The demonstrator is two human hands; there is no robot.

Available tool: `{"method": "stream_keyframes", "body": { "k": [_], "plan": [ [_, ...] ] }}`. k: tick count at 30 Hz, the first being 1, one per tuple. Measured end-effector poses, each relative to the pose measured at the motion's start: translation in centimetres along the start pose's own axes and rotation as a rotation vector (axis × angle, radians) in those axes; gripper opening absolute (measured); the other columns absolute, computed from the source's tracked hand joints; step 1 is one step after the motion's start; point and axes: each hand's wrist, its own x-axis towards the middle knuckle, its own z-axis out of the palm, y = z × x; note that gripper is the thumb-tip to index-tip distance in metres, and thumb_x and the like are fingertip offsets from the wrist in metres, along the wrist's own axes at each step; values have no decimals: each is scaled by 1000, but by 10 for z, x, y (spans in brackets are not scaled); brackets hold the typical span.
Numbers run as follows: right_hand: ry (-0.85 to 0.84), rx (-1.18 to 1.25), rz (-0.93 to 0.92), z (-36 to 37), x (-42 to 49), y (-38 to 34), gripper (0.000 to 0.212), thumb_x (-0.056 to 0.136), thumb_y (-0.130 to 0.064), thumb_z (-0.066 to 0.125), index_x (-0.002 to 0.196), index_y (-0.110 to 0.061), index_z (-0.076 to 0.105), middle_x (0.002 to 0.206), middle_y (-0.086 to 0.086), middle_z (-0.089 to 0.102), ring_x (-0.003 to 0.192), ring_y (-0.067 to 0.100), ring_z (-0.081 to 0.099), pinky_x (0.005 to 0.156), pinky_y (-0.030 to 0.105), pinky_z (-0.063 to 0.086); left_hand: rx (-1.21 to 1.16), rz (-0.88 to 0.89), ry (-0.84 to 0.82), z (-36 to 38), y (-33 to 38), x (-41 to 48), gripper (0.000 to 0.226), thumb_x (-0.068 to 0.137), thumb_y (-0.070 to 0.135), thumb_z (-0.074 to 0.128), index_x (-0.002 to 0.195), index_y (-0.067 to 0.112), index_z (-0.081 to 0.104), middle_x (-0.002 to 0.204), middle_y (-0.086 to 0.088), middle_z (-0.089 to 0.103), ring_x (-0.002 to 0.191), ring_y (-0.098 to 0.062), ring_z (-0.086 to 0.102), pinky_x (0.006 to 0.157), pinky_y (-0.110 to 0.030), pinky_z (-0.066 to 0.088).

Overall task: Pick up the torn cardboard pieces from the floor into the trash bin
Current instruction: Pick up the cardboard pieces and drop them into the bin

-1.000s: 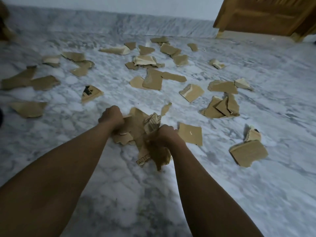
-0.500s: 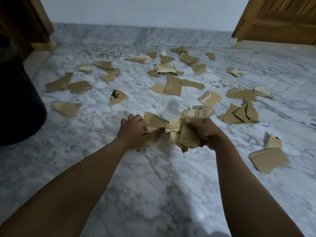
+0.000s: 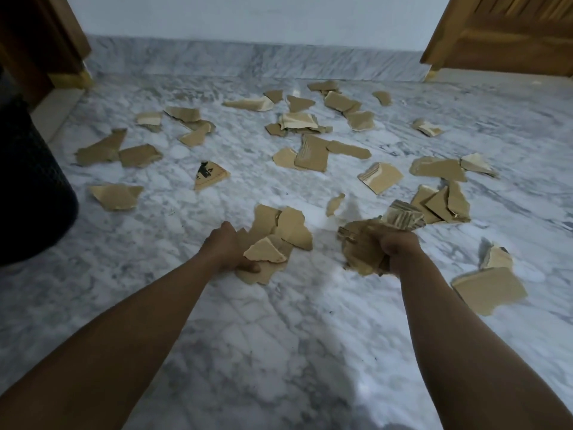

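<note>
Both grips are closed on cardboard: left hand clutching a loose fan of pieces, right hand a crumpled wad. Plenty more scraps litter the floor. I'd tighten that left fan before swinging over to the trash bin at left, lest bits slip.

1. The trash bin stands on the floor, far left.
2. The torn cardboard pieces lie scattered on the floor right of it.
3. The left hand and right hand, apart, hold pieces before the scatter.
4. A door stands behind, far right.
</note>
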Motion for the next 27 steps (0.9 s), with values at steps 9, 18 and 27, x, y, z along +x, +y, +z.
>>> {"method": "stream_keyframes", "body": {
  "k": [9, 18, 27],
  "plan": [
    [80, -315, -71, 15, -4, 14, 48, 69, -35, 86, 97, -6, 61, 98, 13, 62, 89, 33, 67, 55, 39, 58, -28, -27, -302, -46, -22, 2, 49, 70, 42, 83, 105, 12, 66, 104, -8, 66, 92, -22, 64, 63, -32, 56],
    [-7, -200, -118, 22, -11, 23, 24, 75, -17, 83, 84, -13, 61, 82, 10, 67, 71, 28, 68, 62, 43, 61, -451, 24, -117, -59, 11, 3, 50, 84, 47, 70, 122, 17, 59, 112, 0, 65, 96, -17, 58, 77, -33, 47],
    [-8, -202, -142, 23, -9, 25, 28, 73, -21, 85, 87, -12, 62, 87, 11, 69, 75, 31, 70, 59, 39, 57, -37, -147, 161, 11, 59, 0, 100, 62, 64, 68, 141, 15, 29, 142, -10, 34, 130, -30, 33, 96, -47, 35]
  ]
}}
